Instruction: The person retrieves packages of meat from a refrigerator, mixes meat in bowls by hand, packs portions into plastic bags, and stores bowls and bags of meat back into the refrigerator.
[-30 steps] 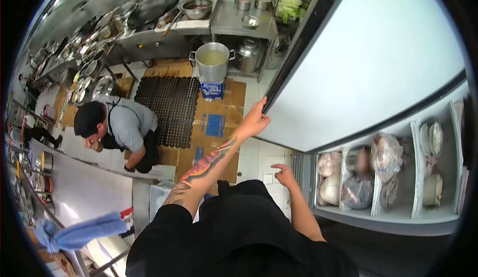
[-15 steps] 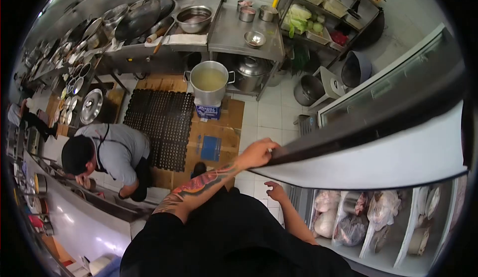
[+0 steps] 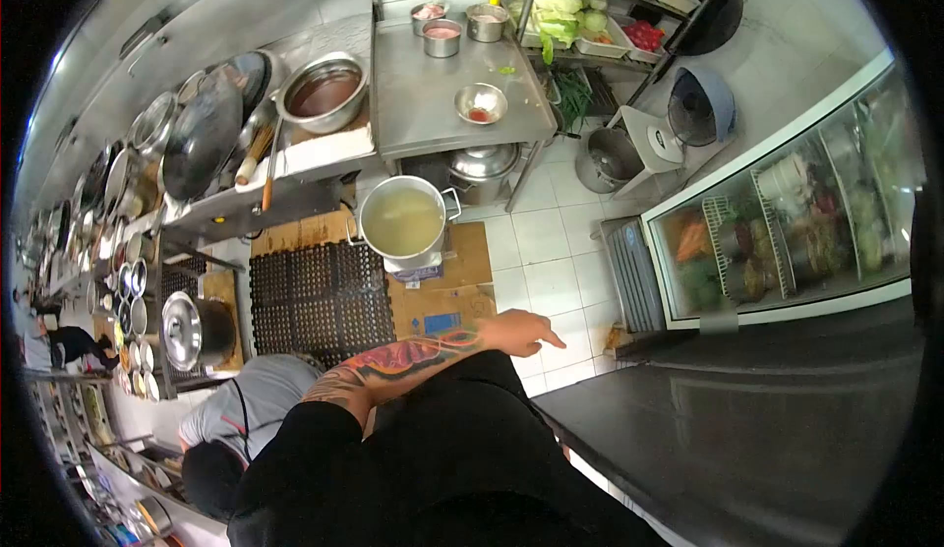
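My left hand [image 3: 523,334], on a tattooed forearm, reaches out in front of my body over the tiled floor. Its index finger is stretched out, and nothing shows in the hand. Just to the right is the dark door [image 3: 737,419] of an upright fridge, with a gap between it and the fingers. The shelves behind that door are hidden. My right hand is out of sight, below or behind my black clothing and the door.
A glass-door fridge [image 3: 787,214] with vegetables stands at right. A large pot of pale liquid [image 3: 402,220] stands ahead, near a black rubber mat [image 3: 320,296]. A co-worker in grey [image 3: 251,404] bends at left. A steel table [image 3: 442,80] holds several bowls.
The fridge door has swung over its shelves, and my left hand has let go of its edge. My right hand has left the view. The co-worker appears lower and closer to me.
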Tool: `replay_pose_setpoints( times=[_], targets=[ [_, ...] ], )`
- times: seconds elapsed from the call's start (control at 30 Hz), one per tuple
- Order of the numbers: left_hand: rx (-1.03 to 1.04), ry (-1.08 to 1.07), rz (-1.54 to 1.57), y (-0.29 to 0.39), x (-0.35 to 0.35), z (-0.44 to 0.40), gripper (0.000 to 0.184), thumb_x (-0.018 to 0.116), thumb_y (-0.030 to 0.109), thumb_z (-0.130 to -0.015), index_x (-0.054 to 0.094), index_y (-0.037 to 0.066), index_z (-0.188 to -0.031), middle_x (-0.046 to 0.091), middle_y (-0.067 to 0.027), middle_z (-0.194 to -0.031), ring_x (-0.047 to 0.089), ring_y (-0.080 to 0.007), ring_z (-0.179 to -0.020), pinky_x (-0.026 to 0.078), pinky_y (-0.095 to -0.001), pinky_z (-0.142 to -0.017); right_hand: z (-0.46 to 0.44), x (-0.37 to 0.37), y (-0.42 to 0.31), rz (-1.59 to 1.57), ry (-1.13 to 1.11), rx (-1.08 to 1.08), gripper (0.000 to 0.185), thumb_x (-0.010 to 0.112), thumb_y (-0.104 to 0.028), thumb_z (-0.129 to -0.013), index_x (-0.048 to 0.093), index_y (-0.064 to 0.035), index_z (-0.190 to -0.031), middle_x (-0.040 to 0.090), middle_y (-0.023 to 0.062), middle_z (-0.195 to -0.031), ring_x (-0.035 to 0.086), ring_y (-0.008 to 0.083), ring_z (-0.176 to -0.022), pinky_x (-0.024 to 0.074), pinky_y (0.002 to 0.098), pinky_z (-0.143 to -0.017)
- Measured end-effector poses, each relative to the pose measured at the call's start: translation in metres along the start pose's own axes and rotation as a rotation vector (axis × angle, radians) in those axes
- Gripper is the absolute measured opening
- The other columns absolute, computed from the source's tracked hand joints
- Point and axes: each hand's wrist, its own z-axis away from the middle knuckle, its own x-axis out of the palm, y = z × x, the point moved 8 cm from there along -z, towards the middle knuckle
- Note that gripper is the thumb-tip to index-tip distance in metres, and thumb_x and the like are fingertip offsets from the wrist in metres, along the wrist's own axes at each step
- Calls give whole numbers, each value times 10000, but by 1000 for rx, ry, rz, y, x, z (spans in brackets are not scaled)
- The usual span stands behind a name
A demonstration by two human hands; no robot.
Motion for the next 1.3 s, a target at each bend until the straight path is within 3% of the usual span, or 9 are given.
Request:
replay_pose_setpoints(
  times=[0.43, 0.67, 0.73, 0.8, 0.9, 1.0, 1.1, 1.17, 1.3],
  targets=[
    [-190, 228, -73, -220, -151, -5, 509, 559, 45, -805, 573, 114, -1308, 663, -181, -1035, 639, -337, -915, 508, -429, -811, -63, -53, -156, -211, 110, -25, 538, 603, -331, -850, 471, -93, -1315, 625, 164, -1149, 672, 317, -906, 555, 470, -682],
    [-496, 599, 150, -328, -279, -3, 289, 619, 102, -850, 629, 1, -1121, 686, -116, -1021, 664, -187, -878, 527, -321, -772, -121, -132, -217, -408, 93, 92, 576, 575, -407, -898, 424, -92, -1357, 613, 163, -1176, 671, 333, -916, 554, 496, -696],
    [-390, 702, 543, -337, -342, -31, 350, 599, 120, -926, 588, 36, -1265, 660, -75, -1123, 633, -156, -910, 513, -324, -819, -142, -167, -242, -533, 102, 119, 588, 567, -428, -912, 411, -92, -1369, 609, 163, -1184, 671, 337, -919, 554, 503, -699],
    [-397, 711, 414, -412, -401, -62, 406, 591, 117, -936, 543, 70, -1337, 650, -52, -1129, 614, -140, -971, 501, -314, -850, -162, -201, -275, -685, 117, 145, 601, 559, -450, -925, 397, -92, -1381, 606, 162, -1192, 671, 342, -922, 554, 511, -703],
    [-324, 990, 807, -456, -526, -107, 501, 624, 165, -914, 488, 55, -1383, 656, -78, -1150, 626, -142, -923, 502, -285, -784, -155, -258, -366, -469, 253, 144, 499, 540, -374, -960, 428, -103, -1363, 626, 140, -1149, 672, 335, -912, 561, 493, -680],
    [-216, 1334, 1101, -557, -617, -140, 563, 643, 192, -882, 455, 50, -1393, 644, -107, -1149, 621, -144, -913, 476, -277, -752, -142, -267, -470, 981, 322, -712, 322, 551, -316, -943, 653, -49, -1093, 686, 124, -965, 675, 241, -896, 538, 387, -747],
    [-389, 1595, 1303, -646, -658, -166, 506, 669, 194, -832, 527, 4, -1279, 646, -131, -1078, 625, -162, -882, 486, -312, -713, -149, -285, -490, 599, 211, -423, 315, 545, -308, -940, 653, -39, -1063, 686, 127, -952, 671, 245, -888, 534, 390, -749],
    [-692, 1780, 1125, -676, -677, -164, 363, 664, 189, -825, 598, -35, -1102, 657, -124, -1002, 642, -187, -906, 500, -331, -728, -157, -301, -511, 376, 199, -271, 312, 540, -303, -938, 653, -32, -1044, 686, 128, -944, 668, 247, -882, 531, 392, -750],
    [-773, 2128, 696, -768, -686, -165, 301, 724, 143, -747, 612, -69, -928, 661, -120, -817, 659, -196, -754, 503, -315, -607, -185, -325, -555, 218, 194, -178, 308, 532, -292, -934, 654, -18, -1004, 685, 132, -927, 663, 252, -870, 526, 395, -752]
  ],
)
